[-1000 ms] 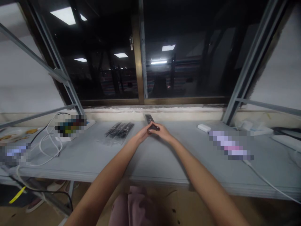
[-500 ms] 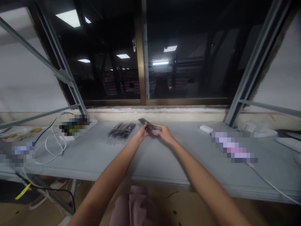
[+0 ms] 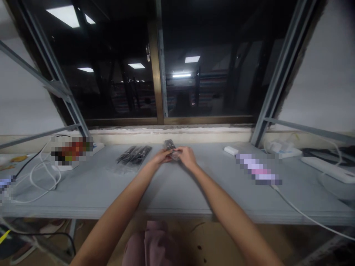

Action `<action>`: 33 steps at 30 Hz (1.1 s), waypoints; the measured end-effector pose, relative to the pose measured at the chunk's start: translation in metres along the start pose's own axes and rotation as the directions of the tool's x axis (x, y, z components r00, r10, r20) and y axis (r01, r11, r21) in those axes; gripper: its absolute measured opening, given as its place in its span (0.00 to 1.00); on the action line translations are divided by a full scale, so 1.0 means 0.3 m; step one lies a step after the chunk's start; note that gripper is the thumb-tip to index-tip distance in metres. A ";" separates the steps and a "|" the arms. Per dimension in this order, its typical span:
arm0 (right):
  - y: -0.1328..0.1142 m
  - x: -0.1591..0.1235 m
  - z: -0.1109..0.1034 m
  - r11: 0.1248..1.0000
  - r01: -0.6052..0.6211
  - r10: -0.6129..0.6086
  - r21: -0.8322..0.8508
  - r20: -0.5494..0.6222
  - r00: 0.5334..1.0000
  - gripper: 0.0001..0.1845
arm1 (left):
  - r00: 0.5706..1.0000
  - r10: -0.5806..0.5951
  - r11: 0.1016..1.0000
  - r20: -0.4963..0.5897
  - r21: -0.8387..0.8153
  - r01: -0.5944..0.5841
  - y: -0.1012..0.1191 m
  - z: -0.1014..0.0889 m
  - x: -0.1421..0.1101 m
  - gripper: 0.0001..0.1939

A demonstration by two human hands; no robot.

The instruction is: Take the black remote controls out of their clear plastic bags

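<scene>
Above the back middle of the table, my left hand (image 3: 163, 157) is closed around the side of a dark remote control (image 3: 169, 144). Its face, with rows of small lighter marks, points up toward me, and clear plastic shows at its lower end. My right hand (image 3: 186, 157) pinches that lower end and the plastic from the right; its fingertips partly cover it. To the left of my hands, several similar dark remote controls (image 3: 134, 155) lie side by side in clear plastic bags on the table.
On the grey table (image 3: 177, 195), a blurred-out phone-like thing (image 3: 257, 170) with a white cable and a small white block (image 3: 230, 150) lie at right. White power strips (image 3: 327, 170) stand far right. Looped white cables (image 3: 44, 181) lie left. Metal uprights flank the window.
The remote control has turned from slanting sideways to nearly upright in view, its buttoned face now showing. My right hand has shifted to its lower end. The whole view has swung slightly right.
</scene>
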State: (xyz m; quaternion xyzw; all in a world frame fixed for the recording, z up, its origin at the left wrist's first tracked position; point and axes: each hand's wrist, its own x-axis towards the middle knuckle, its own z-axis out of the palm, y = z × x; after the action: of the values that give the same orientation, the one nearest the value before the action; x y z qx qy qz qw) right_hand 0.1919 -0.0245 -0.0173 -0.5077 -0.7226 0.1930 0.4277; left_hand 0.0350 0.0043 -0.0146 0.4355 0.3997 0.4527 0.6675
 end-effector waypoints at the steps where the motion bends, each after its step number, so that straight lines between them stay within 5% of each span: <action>1: -0.002 -0.001 0.005 1.000 0.009 -0.009 0.017 0.015 1.000 0.15 | 1.000 -0.010 1.000 0.007 -0.024 0.011 0.005 -0.020 -0.002 0.06; 7: -0.011 -0.017 0.069 0.956 0.044 -0.142 0.290 0.329 0.934 0.35 | 0.967 0.098 0.995 -0.237 0.026 -0.094 0.035 -0.208 -0.048 0.25; 11: -0.012 -0.027 0.097 0.936 0.048 -0.219 0.348 0.469 0.855 0.24 | 0.943 0.139 0.989 -0.301 0.083 -0.119 0.071 -0.306 -0.090 0.22; 17: -0.010 -0.028 0.096 0.935 0.029 -0.215 0.352 0.501 0.838 0.16 | 0.905 0.258 0.925 -0.339 0.358 -0.129 0.152 -0.314 -0.143 0.07; 21: -0.010 -0.025 0.095 0.941 0.025 -0.204 0.337 0.507 0.838 0.16 | 0.881 0.338 0.838 -0.331 0.531 -0.123 0.197 -0.288 -0.178 0.08; 23: -0.008 -0.024 0.094 0.944 0.035 -0.208 0.327 0.511 0.834 0.17 | 0.906 0.338 0.662 -0.256 0.749 -0.035 0.219 -0.269 -0.207 0.14; 25: -0.004 -0.023 0.095 0.946 0.049 -0.217 0.320 0.516 0.828 0.17 | 0.951 0.254 0.233 -0.177 0.965 0.118 0.241 -0.241 -0.242 0.22; 27: -0.001 -0.019 0.101 0.949 0.063 -0.223 0.307 0.519 0.825 0.17 | 0.978 0.137 -0.244 -0.157 0.951 0.187 0.259 -0.204 -0.276 0.31; 28: -0.002 -0.018 0.105 0.953 0.067 -0.220 0.297 0.520 0.825 0.17 | 0.983 0.100 -0.392 -0.154 0.902 0.182 0.265 -0.183 -0.290 0.36; 30: -0.020 -0.018 0.109 0.964 0.080 -0.202 0.254 0.504 0.840 0.16 | 0.989 0.079 -0.510 -0.121 0.848 0.145 0.269 -0.142 -0.308 0.43; 33: -0.102 -0.039 0.053 0.968 0.183 -0.232 0.169 0.345 0.910 0.16 | 0.989 0.145 -0.495 -0.011 0.865 0.082 0.251 -0.077 -0.303 0.36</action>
State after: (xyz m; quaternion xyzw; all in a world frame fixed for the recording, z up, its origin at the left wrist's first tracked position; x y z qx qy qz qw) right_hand 0.1628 -0.0452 -0.0094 -0.3541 -0.8242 0.2843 0.3383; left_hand -0.0303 -0.0613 0.0623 0.7767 0.6203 -0.0702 -0.0841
